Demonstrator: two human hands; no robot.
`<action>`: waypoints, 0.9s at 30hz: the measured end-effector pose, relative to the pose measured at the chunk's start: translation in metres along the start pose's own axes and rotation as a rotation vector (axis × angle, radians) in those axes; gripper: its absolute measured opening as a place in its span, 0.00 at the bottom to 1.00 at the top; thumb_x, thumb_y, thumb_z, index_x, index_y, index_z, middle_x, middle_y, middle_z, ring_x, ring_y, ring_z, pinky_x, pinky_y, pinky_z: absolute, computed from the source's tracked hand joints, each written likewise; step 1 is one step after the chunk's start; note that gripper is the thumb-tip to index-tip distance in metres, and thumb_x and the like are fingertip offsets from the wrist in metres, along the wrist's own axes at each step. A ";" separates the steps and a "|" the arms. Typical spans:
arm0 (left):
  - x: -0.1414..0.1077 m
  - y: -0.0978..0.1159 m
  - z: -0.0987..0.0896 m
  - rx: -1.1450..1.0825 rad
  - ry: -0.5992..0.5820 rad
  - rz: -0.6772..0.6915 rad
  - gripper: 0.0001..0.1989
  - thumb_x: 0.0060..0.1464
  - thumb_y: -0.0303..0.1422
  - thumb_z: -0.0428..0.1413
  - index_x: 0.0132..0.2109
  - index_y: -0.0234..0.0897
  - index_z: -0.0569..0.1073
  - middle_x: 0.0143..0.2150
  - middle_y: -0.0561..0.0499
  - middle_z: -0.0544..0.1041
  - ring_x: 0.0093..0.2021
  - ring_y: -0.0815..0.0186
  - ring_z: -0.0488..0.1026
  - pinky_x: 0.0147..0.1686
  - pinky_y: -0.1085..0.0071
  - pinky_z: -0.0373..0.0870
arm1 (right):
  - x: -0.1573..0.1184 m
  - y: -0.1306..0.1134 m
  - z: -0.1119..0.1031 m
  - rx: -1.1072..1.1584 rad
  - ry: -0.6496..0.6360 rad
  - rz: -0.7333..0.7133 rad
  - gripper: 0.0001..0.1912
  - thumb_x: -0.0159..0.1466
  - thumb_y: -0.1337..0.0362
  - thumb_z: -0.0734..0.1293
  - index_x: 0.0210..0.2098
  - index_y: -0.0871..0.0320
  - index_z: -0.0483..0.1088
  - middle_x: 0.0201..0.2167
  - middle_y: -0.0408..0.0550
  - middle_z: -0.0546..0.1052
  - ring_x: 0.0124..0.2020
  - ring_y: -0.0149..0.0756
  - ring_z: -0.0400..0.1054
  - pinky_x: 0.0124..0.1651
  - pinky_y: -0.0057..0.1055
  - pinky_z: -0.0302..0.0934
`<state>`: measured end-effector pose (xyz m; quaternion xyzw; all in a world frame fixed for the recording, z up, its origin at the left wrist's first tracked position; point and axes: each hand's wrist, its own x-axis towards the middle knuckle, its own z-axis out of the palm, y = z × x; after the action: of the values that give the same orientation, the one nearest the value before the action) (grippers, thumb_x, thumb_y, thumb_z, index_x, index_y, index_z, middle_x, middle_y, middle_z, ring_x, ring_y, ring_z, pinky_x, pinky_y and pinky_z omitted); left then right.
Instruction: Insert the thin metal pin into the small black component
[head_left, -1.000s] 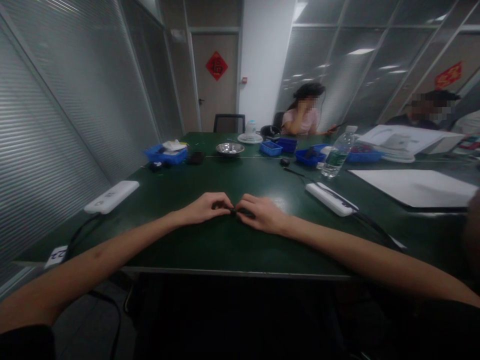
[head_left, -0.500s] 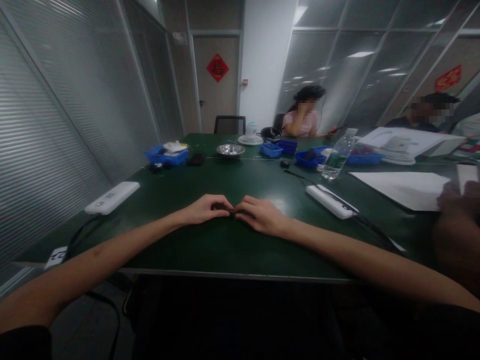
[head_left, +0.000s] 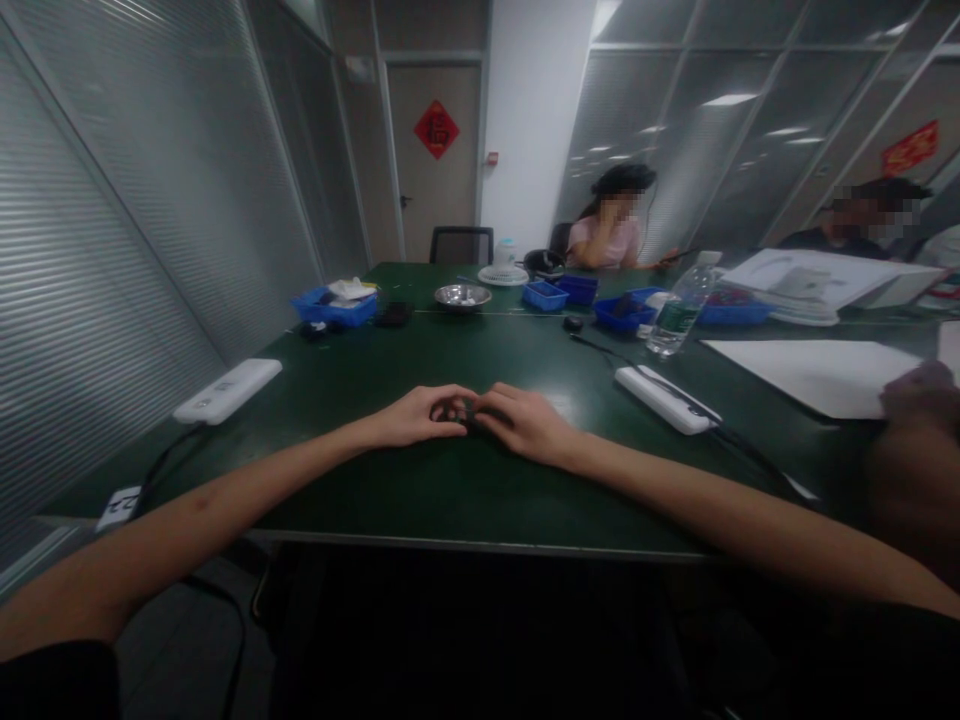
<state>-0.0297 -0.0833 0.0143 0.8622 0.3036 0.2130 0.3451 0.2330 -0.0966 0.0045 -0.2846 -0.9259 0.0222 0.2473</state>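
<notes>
Small dark piece (head_left: pixel 469 408) at my fingertips, just above the desk (head_left: pixel 420 490).
My right hand (head_left: pixel 529 425) seems to pinch it; my left hand (head_left: pixel 416 415) curls alongside, grip unclear. Probably light, stiff and easily dropped, so best held by its ends.

Red diamond (head_left: pixel 436 129): 福, on the door (head_left: pixel 435 205) at 12 o'clock
White tag (head_left: pixel 118 508): apparently 22, at the edge of the surface (head_left: pixel 420 500), 8 o'clock
Red banner (head_left: pixel 910 148): characters too blurred, 2 o'clock
Bottle label (head_left: pixel 677 318): illegible, 3 o'clock
</notes>
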 end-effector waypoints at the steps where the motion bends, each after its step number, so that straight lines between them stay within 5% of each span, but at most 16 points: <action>1: 0.000 -0.001 0.000 -0.010 -0.004 0.006 0.28 0.62 0.43 0.63 0.65 0.40 0.69 0.46 0.48 0.76 0.40 0.64 0.71 0.36 0.69 0.65 | 0.000 0.000 0.000 0.003 0.008 0.019 0.10 0.75 0.61 0.62 0.51 0.56 0.72 0.45 0.50 0.76 0.40 0.36 0.72 0.41 0.31 0.63; 8: -0.001 -0.006 -0.006 0.123 0.084 0.001 0.28 0.56 0.47 0.66 0.59 0.40 0.74 0.49 0.46 0.74 0.44 0.60 0.71 0.40 0.66 0.66 | 0.001 -0.002 -0.003 -0.001 0.065 0.154 0.09 0.74 0.61 0.63 0.48 0.56 0.73 0.42 0.49 0.77 0.38 0.35 0.72 0.41 0.31 0.62; 12: -0.004 -0.008 -0.011 0.081 -0.007 -0.057 0.30 0.56 0.47 0.67 0.61 0.40 0.72 0.44 0.49 0.74 0.42 0.61 0.71 0.40 0.67 0.68 | 0.001 -0.003 -0.005 -0.003 0.072 0.200 0.09 0.73 0.61 0.64 0.47 0.56 0.73 0.42 0.49 0.78 0.36 0.35 0.71 0.39 0.31 0.61; 20: -0.005 -0.011 -0.015 0.092 -0.113 0.054 0.14 0.65 0.41 0.61 0.52 0.39 0.78 0.48 0.46 0.75 0.46 0.61 0.73 0.44 0.66 0.68 | 0.001 -0.001 -0.003 -0.008 0.081 0.171 0.10 0.74 0.60 0.63 0.48 0.56 0.73 0.43 0.50 0.78 0.38 0.36 0.72 0.40 0.31 0.62; 27: -0.014 -0.059 -0.063 0.184 -0.023 -0.025 0.14 0.63 0.41 0.61 0.51 0.39 0.79 0.49 0.45 0.78 0.49 0.58 0.75 0.48 0.65 0.69 | 0.000 -0.004 -0.007 0.009 0.039 0.131 0.10 0.74 0.60 0.63 0.49 0.57 0.73 0.44 0.50 0.78 0.37 0.35 0.72 0.40 0.30 0.63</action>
<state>-0.0978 -0.0291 0.0114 0.8887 0.3287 0.1699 0.2708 0.2339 -0.1004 0.0114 -0.3437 -0.9002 0.0368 0.2648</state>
